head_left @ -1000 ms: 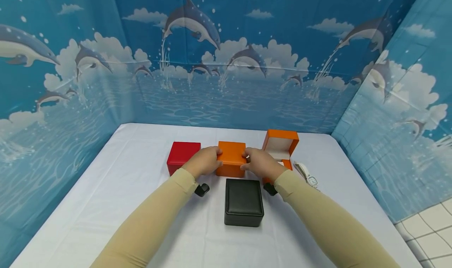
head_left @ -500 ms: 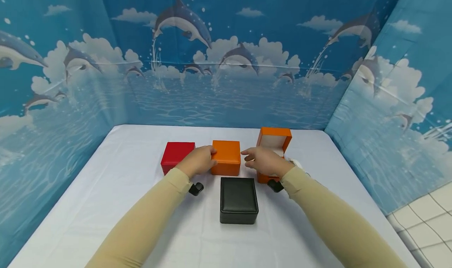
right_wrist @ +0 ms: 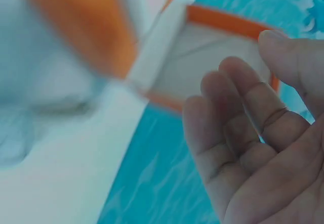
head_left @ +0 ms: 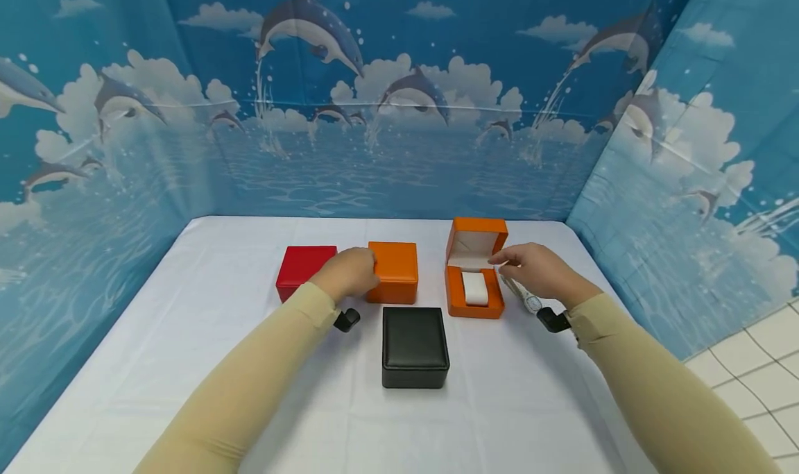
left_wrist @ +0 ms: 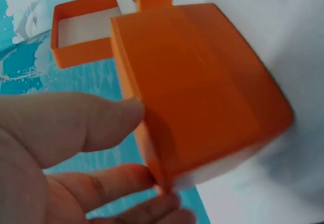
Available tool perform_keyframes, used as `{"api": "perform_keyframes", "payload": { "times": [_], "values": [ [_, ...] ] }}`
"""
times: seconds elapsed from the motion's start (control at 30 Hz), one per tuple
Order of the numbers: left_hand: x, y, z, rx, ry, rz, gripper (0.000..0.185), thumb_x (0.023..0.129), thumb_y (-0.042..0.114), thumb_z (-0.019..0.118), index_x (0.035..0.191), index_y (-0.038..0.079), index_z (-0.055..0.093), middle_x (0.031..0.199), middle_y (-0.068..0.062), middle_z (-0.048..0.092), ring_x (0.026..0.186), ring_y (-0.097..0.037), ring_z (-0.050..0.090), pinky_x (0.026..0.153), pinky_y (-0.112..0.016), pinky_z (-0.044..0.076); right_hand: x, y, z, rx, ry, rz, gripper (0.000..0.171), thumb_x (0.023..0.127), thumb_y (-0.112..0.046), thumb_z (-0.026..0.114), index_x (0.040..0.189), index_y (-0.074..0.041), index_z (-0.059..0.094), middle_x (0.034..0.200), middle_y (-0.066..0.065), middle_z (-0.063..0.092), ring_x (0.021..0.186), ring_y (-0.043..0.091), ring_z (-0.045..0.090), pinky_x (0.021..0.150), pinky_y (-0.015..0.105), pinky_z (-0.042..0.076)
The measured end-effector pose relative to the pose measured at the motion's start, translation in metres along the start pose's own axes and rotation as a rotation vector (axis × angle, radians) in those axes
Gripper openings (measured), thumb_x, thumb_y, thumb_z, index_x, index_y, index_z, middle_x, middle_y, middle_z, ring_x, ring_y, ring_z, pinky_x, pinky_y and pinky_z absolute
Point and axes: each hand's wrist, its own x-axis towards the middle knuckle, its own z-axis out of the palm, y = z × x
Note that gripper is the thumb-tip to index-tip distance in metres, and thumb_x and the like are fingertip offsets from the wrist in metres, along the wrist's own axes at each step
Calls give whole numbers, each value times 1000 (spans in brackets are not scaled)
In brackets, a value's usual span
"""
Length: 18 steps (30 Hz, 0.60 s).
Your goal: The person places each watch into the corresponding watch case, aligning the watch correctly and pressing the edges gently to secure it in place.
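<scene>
In the head view, my left hand (head_left: 351,274) is at the left side of a closed orange watch box (head_left: 394,269). The left wrist view shows its thumb and fingertips gripping that box (left_wrist: 202,92) at an edge and corner. My right hand (head_left: 539,273) hovers over a watch with a light band (head_left: 530,302), beside an open orange watch box (head_left: 458,306). This box holds a white cushion (head_left: 475,289), and its lid stands up. The right wrist view shows the right hand (right_wrist: 263,138) with spread, slightly bent fingers and nothing held; the surroundings are blurred.
A closed red box (head_left: 304,269) stands left of the orange one, partly behind my left hand. Nearer to me sits a closed black box (head_left: 415,349). All rest on a white tablecloth (head_left: 349,418), with a dolphin-print curtain (head_left: 387,168) behind and at the sides.
My right hand has left the closed orange box and moved right, past the open box to the watch. My left hand stays at the closed box. The view has shifted slightly.
</scene>
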Motion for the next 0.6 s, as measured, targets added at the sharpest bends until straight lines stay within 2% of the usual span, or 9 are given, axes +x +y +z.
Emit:
{"api": "perform_keyframes", "payload": {
  "times": [0.07,0.13,0.23,0.3,0.43,0.6],
  "values": [
    [1,5,-2,24,9,3,37,98,29,70,124,3,68,111,-9,65,100,-25,60,92,-39,57,-5,14,0,-44,-19,25,35,108,-16,58,140,-7,67,135,21,68,119,37,65,98,55,58],
    [1,12,-2,20,27,6,50,98,35,70,136,3,64,126,-11,62,110,-26,58,99,-42,57,-10,29,0,-74,-41,52,36,107,-15,61,142,-9,67,139,23,65,122,40,62,99,57,57],
    [2,23,-3,-32,39,34,65,99,40,70,153,7,52,148,-13,55,127,-29,55,109,-47,54,-17,50,-1,-98,-68,85,38,105,-15,64,143,-10,66,144,25,60,129,46,57,101,60,55],
    [3,30,-3,-83,25,55,70,99,41,70,158,11,46,157,-12,49,135,-30,53,115,-49,50,-22,59,-1,-102,-78,94,39,104,-14,66,143,-10,66,148,26,58,133,48,54,104,63,53],
    [8,42,-2,-144,-35,107,71,100,43,69,160,15,44,161,-9,47,140,-27,52,118,-49,48,-30,71,0,-105,-121,113,43,103,-13,67,145,-11,64,152,28,53,140,52,47,110,67,47],
    [17,55,1,-163,-91,145,68,100,43,70,159,18,45,161,-8,46,139,-26,52,118,-48,48,-35,82,7,-98,-163,139,49,102,-13,68,150,-12,59,155,30,48,143,54,42,113,68,43]
  ]
}}
